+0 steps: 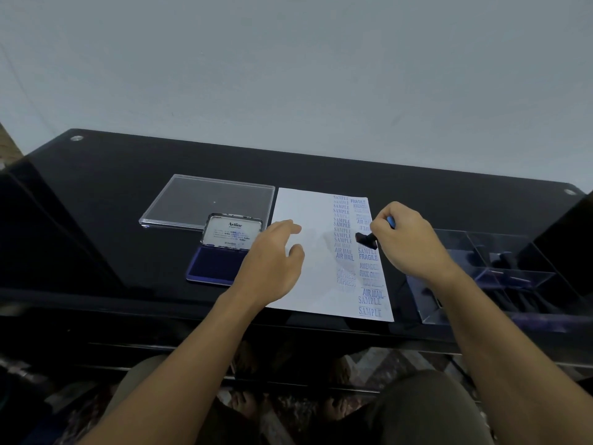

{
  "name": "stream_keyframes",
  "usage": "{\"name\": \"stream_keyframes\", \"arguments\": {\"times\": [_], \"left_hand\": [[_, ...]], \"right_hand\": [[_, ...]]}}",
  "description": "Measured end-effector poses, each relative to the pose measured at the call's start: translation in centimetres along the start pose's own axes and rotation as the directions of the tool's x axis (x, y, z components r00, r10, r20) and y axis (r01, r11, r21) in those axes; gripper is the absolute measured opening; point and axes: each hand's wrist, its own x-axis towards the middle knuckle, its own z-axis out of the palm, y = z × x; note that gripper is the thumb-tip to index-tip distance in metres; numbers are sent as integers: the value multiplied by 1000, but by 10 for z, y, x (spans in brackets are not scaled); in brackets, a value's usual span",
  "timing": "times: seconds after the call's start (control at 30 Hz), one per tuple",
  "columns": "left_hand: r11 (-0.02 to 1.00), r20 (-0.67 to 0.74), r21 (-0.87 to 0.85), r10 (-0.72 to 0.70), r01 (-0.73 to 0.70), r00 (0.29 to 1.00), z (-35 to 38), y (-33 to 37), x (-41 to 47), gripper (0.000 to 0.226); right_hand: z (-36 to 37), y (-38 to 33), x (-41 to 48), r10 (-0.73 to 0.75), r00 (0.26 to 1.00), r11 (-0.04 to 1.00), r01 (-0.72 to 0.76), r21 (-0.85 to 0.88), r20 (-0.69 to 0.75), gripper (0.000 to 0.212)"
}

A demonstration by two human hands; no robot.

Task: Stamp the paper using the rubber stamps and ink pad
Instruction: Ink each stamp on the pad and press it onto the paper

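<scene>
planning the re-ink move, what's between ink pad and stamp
Head view: the left hand, over the blank side of the paper, lies between the ink pad and the stamp in the right hand.

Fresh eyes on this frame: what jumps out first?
The white paper at the centre of the black table, its right side packed with blue imprints such as SAMPLE, AIR MAIL and FRAGILE. Over those imprints the right hand grips a rubber stamp with a blue handle, while the left hand, fingers relaxed, lies over the paper's left edge. Left of the paper sits the open ink pad, its blue pad exposed.
</scene>
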Motion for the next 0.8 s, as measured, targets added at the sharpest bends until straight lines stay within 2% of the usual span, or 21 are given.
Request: {"name": "stream_keyframes", "arguments": {"times": [0.3,0.4,0.6,0.8], "left_hand": [[998,-88,59,-15,21,996,-43,-10,6,30],[992,-108,117,-33,46,994,-65,-26,3,38],[972,-233,133,-162,196,959,-105,-74,-9,39],[936,-239,252,-184,244,953,-117,-116,-25,39]], "right_hand": [[12,-21,2,-26,998,984,14,178,63,15],[29,-38,3,-40,993,976,15,216,111,15],[76,-77,-3,-156,963,976,117,183,219,11],[114,-105,-7,-281,880,960,258,110,384,9]]}}
